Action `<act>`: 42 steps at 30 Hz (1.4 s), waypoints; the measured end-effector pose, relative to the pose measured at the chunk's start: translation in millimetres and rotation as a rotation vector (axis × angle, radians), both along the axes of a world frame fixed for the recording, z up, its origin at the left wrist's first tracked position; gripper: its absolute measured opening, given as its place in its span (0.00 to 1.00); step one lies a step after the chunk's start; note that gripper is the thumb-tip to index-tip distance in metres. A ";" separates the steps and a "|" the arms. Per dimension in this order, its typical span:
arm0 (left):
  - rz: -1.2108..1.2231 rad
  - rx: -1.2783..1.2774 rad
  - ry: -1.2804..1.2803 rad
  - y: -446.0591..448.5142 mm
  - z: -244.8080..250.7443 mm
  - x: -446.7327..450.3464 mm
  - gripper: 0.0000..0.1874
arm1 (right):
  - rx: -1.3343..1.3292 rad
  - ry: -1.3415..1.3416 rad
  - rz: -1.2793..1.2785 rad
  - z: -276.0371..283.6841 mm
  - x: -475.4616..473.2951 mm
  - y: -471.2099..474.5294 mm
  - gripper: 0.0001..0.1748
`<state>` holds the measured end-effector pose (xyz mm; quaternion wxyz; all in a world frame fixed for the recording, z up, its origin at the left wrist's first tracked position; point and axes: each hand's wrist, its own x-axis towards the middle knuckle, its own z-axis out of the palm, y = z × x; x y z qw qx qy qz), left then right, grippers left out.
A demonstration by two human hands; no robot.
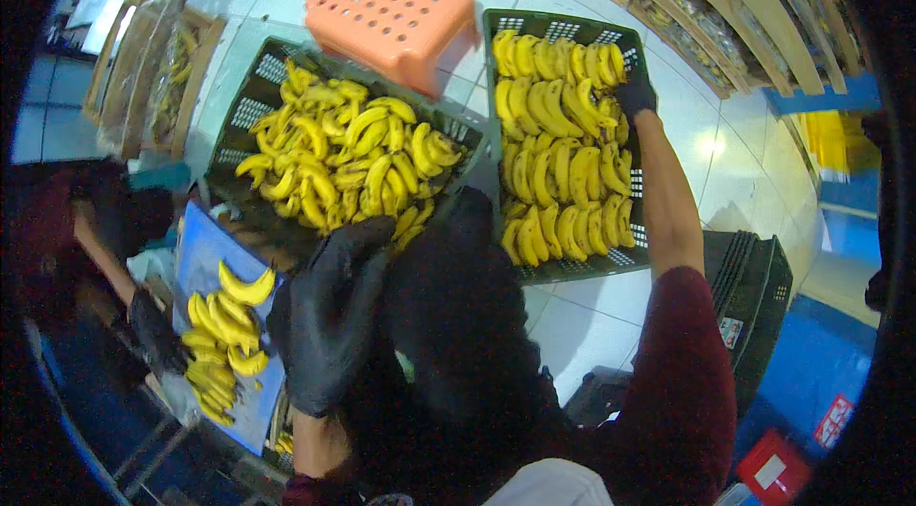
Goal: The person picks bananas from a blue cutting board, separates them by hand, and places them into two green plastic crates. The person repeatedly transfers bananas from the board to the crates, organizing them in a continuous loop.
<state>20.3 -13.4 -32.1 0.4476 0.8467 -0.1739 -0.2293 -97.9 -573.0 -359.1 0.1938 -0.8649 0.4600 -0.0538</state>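
Note:
My right hand (635,95), in a black glove, reaches over the right rim of a dark green plastic crate (569,270). It touches or nearly touches the ends of bananas (587,105) there; its fingers are largely hidden. Those bananas lie in four tidy rows across the crate. My left hand (329,320), also black-gloved, hangs blurred between a blue board (247,413) and my dark-clothed leg (458,306). Whether its fingers hold anything is hidden. Ahead of it stands a second dark crate (240,112) with a loose heap of bananas (343,148).
A co-worker's gloved hand (154,331) is beside several bananas (222,334) on the blue board. An orange plastic stool (393,5) stands behind the crates. Wooden crates (758,12) are at the upper right, another (154,77) at left. Stacked dark crates (751,298) stand right.

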 end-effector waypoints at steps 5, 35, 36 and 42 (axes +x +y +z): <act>0.085 -0.104 0.043 52.5 10.9 -38.2 0.12 | 0.027 -0.133 0.143 25.3 -28.8 72.6 0.30; 0.868 -0.322 -0.036 308.1 -81.0 -126.3 0.06 | -0.040 0.049 1.385 258.6 194.3 701.5 0.29; 0.870 -0.336 -0.033 310.8 -83.6 -124.8 0.06 | 0.009 0.044 1.353 256.8 199.1 694.9 0.27; 0.859 -0.409 0.018 321.7 -91.7 -111.8 0.06 | 0.036 0.045 1.264 255.8 212.8 673.6 0.28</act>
